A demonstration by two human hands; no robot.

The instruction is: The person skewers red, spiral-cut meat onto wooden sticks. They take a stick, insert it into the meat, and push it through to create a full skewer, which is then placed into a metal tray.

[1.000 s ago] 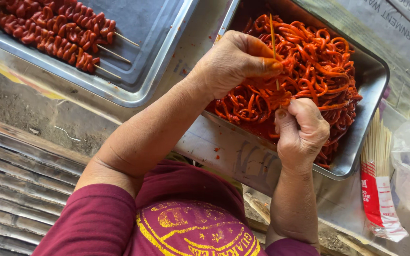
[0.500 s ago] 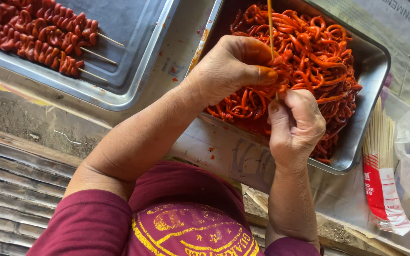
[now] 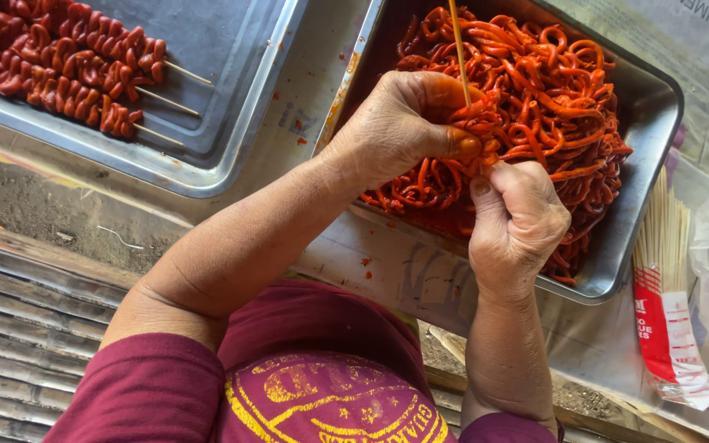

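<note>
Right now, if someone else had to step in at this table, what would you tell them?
Left hand pinches orange-red strips onto a skewer. Right hand grips below them, over the right tray of loose strips. Done: filled skewers lie in the left tray. Left: most of the strips are unthreaded. Spare sticks lie right of the tray.
</note>
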